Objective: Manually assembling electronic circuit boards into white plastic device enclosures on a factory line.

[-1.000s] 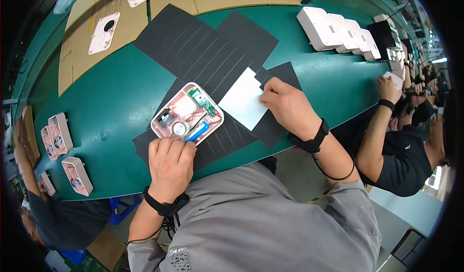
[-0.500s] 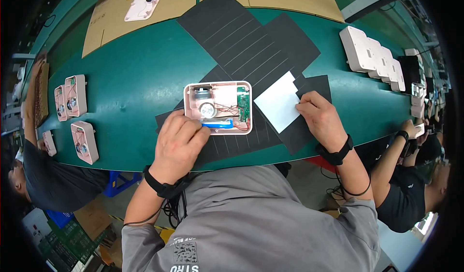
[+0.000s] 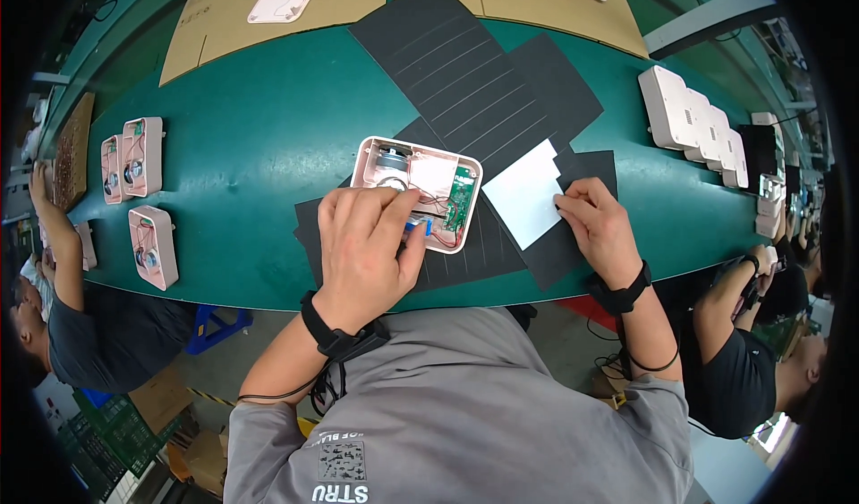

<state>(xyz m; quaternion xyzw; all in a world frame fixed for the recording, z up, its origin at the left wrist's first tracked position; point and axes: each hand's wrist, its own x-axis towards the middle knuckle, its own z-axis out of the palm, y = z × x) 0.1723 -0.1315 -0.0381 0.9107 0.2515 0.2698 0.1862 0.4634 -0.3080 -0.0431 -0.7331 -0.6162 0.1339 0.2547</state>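
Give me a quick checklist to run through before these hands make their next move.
1. Case open side up: ok, its insides show.
2. Clear view into the case: not ok, the left-hand grip covers one corner.
3. Left-hand grip firm on the blue cylinder: cannot tell, the contact is hidden.
4. Wires clear of the left-hand grip: cannot tell, they run close beside it.
5. White sheet lying over the black sheets: ok.
6. Right-hand grip at the white sheet's right edge: ok.
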